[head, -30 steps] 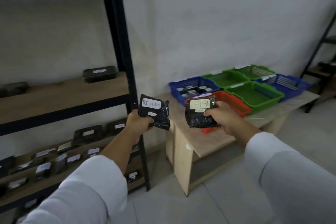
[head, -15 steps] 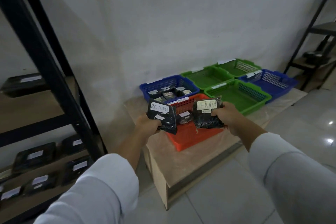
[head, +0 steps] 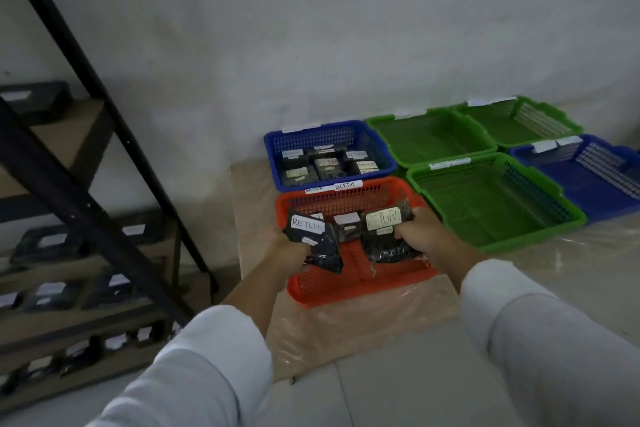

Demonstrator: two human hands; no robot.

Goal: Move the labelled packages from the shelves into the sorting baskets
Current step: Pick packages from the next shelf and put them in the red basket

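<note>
2 RETURN packages held over the red basket

My left hand (head: 289, 250) is clamped on 1 black package (head: 317, 243), my right hand (head: 420, 230) on the other package (head: 386, 236); both hang above the red basket (head: 346, 288), with the blue basket (head: 329, 135) just beyond my hands on the bench (head: 363, 333).

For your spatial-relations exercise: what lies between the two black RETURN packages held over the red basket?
In the head view, a third black package with a white label lies in the red plastic basket, between the left-hand package and the right-hand package.
</note>
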